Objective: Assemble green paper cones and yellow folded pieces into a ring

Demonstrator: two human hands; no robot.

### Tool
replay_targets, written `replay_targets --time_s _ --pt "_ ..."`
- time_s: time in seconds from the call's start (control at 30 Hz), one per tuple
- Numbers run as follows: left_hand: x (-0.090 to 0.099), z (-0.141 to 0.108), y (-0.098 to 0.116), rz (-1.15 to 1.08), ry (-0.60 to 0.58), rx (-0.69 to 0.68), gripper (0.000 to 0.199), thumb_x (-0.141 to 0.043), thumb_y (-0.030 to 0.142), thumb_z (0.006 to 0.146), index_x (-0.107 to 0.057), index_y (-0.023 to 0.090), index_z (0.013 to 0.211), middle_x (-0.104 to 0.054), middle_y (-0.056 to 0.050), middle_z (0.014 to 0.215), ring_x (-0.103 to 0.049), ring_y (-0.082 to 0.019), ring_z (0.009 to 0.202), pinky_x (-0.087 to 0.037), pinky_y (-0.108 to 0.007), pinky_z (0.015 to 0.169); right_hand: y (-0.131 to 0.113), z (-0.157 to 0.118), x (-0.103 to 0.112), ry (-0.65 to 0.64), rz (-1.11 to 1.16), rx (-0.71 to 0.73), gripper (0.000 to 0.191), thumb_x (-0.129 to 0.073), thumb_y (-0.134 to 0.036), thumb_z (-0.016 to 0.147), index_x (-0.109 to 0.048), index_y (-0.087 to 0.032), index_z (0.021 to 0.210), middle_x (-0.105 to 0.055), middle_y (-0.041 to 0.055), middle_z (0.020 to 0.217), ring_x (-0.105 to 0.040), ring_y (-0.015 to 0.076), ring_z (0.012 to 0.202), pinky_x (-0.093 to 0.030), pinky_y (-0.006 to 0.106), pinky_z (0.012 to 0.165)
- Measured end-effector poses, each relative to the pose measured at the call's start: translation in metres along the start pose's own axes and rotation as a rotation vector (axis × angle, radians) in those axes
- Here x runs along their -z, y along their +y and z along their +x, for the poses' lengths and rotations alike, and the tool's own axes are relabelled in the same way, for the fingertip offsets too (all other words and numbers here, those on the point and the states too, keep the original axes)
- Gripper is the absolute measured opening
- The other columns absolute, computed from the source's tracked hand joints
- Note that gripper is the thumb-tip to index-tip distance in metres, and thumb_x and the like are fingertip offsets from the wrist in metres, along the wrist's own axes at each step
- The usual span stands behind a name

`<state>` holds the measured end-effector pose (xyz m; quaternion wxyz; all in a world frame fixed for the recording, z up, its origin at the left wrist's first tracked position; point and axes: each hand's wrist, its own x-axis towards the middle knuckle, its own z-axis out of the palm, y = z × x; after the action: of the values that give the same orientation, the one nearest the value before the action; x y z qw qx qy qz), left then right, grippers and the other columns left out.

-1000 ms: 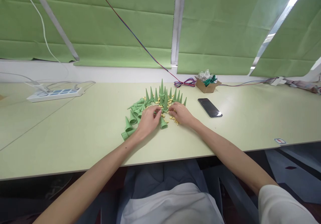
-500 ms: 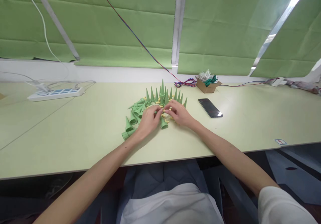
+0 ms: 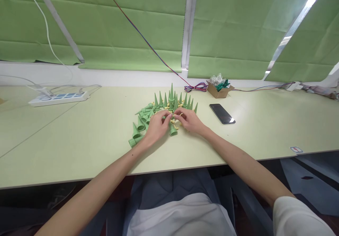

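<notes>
My left hand (image 3: pixel 159 126) and my right hand (image 3: pixel 189 120) meet fingertip to fingertip above the table, both in a pinch. A bit of a small yellow piece (image 3: pixel 174 115) shows at the right fingertips; what the left fingers hold is too small to make out. Around the hands are several green plastic spikes. Some stand upright, such as the tall spike (image 3: pixel 171 96) behind the hands. Others lie in a heap to the left, and a green spike (image 3: pixel 173 130) lies just below the fingers. More yellow pieces (image 3: pixel 176 127) are scattered among them, partly hidden by my hands.
To the right, a black phone (image 3: pixel 222 114) lies on the pale table (image 3: pixel 92 140). A small cardboard box (image 3: pixel 218 92) with plastic wrapping stands behind it, beside a coiled red-blue cable (image 3: pixel 196 87). At the back left is a white power strip (image 3: pixel 59 98).
My right fingers have shifted slightly downward and curl a little more at the left fingertips. The spikes and other things on the table stay where they were.
</notes>
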<state>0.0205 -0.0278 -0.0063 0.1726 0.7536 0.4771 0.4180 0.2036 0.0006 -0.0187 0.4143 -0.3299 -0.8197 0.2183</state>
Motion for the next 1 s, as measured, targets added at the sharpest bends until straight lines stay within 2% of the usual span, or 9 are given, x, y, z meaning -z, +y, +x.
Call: replay_targets --time_s 0.23,0.4,0.53,0.67,0.83,1.0 --pt "0.0004 -0.0003 0.0006 0.022 0.008 -0.012 0.026 -0.048 0.033 0.097 -0.065 0.018 0.085 -0.07 -0.004 0.086 -0.056 -0.016 0.069 -0.044 -0.03 0.07 -0.0009 0.0001 0.0007 0.029 -0.027 -0.002 0.019 -0.051 -0.035 0.098 -0.059 -0.018 0.092 -0.064 0.0013 0.081 -0.045 0.0095 0.056 -0.036 0.025 0.058" --pt "-0.0001 0.0001 0.0004 0.045 0.005 -0.012 0.029 -0.049 0.037 0.096 -0.065 0.018 0.082 -0.068 -0.003 0.08 -0.053 -0.014 0.063 -0.042 -0.03 0.066 0.0026 0.0014 0.0009 0.144 -0.037 -0.024 0.021 -0.052 -0.038 0.097 -0.058 -0.019 0.091 -0.062 0.0023 0.083 -0.045 0.0097 0.055 -0.037 0.026 0.056" --pt "-0.0012 -0.0011 0.0 0.096 -0.125 -0.029 0.033 -0.053 0.046 0.094 -0.067 0.018 0.082 -0.065 0.0 0.067 -0.051 -0.014 0.057 -0.039 -0.029 0.061 0.0048 0.0015 0.0016 0.228 -0.033 -0.048 0.022 -0.052 -0.04 0.096 -0.058 -0.019 0.093 -0.062 0.0031 0.085 -0.047 0.0096 0.054 -0.039 0.026 0.057" --pt "-0.0021 -0.0031 -0.0004 0.189 -0.235 -0.012 0.039 -0.055 0.054 0.091 -0.071 0.019 0.089 -0.061 0.0 0.059 -0.054 -0.016 0.056 -0.036 -0.03 0.058 0.0038 0.0012 0.0019 0.236 -0.035 -0.07 0.022 -0.052 -0.04 0.096 -0.057 -0.019 0.093 -0.062 0.0031 0.086 -0.048 0.0096 0.053 -0.039 0.027 0.057" --pt "-0.0019 -0.0038 -0.0019 0.249 -0.312 0.003 0.045 -0.055 0.057 0.089 -0.074 0.017 0.097 -0.066 -0.003 0.064 -0.059 -0.019 0.061 -0.036 -0.03 0.058 0.0029 0.0014 0.0017 0.234 -0.04 -0.07 0.022 -0.052 -0.039 0.096 -0.057 -0.019 0.092 -0.061 0.0023 0.086 -0.045 0.0083 0.051 -0.038 0.026 0.055" --pt "-0.0024 -0.0034 -0.0049 0.235 -0.335 -0.026 0.041 -0.053 0.053 0.09 -0.076 0.019 0.091 -0.061 -0.002 0.056 -0.055 -0.018 0.055 -0.035 -0.031 0.056 0.004 0.0015 0.0016 0.238 -0.039 -0.066 0.022 -0.053 -0.04 0.095 -0.057 -0.019 0.092 -0.061 0.002 0.084 -0.044 0.0083 0.051 -0.037 0.026 0.055"
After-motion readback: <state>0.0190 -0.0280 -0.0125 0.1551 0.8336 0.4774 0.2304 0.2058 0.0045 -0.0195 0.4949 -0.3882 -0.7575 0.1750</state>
